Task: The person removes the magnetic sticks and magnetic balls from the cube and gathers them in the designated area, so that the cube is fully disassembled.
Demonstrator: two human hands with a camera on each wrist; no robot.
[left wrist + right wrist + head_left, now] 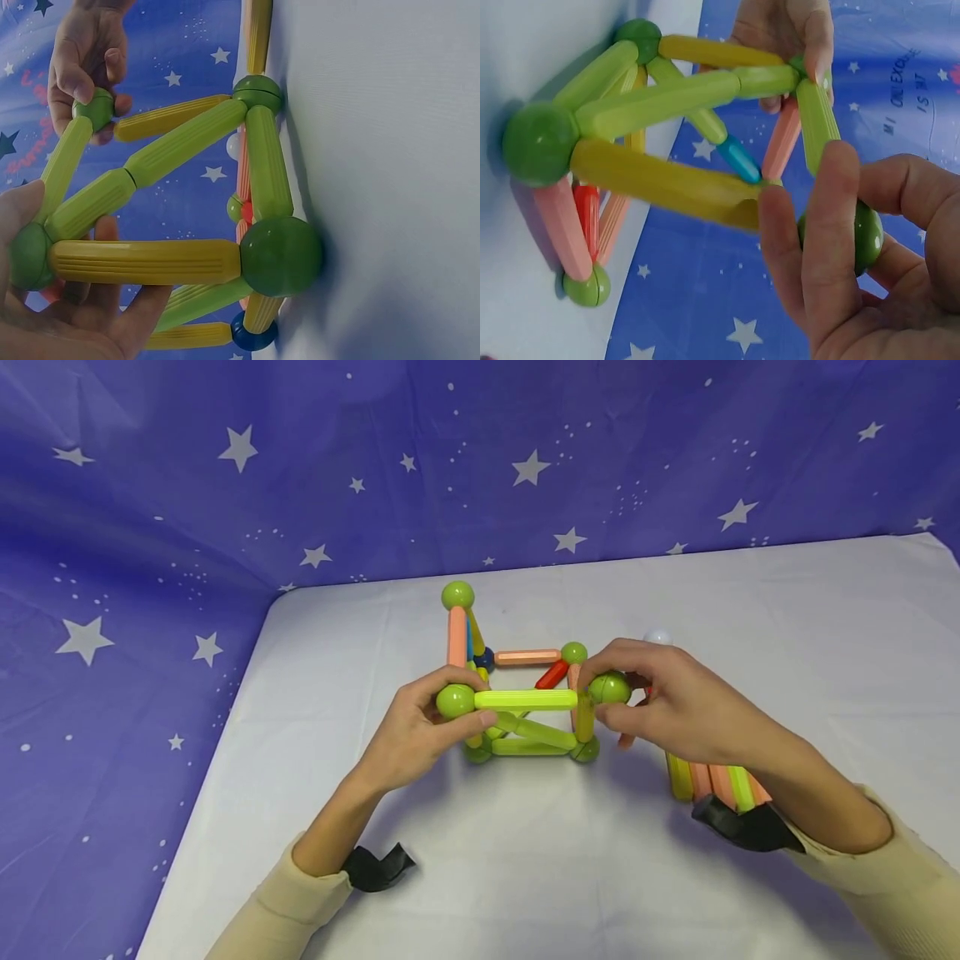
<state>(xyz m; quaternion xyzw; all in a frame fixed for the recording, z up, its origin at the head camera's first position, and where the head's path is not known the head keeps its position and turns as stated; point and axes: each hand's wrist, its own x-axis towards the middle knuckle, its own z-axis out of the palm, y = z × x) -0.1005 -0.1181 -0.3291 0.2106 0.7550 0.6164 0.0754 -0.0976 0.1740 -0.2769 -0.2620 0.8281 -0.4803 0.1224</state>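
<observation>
A frame of plastic rods and balls stands on the table. My left hand (pixel 416 722) grips a green ball (pixel 454 702) at its upper front left corner, fingers and thumb around it. A light green rod (pixel 525 700) runs from that ball to a second green ball (pixel 609 687), which my right hand (pixel 675 702) pinches. Just beside this second ball, in the left wrist view, ends a yellow rod (pixel 172 118) rising from a lower green ball (pixel 256 94). A diagonal of two green rods (pixel 660 103) crosses the front. Another yellow rod (pixel 146 261) forms the left upright.
Behind, a pink rod (pixel 528 657) joins a dark blue ball (pixel 484 660) and a green ball (pixel 573 652). Several loose rods (pixel 712 785) lie under my right forearm. A white ball (pixel 657 637) sits beyond my right hand. Black straps (pixel 378 868) hang at both wrists.
</observation>
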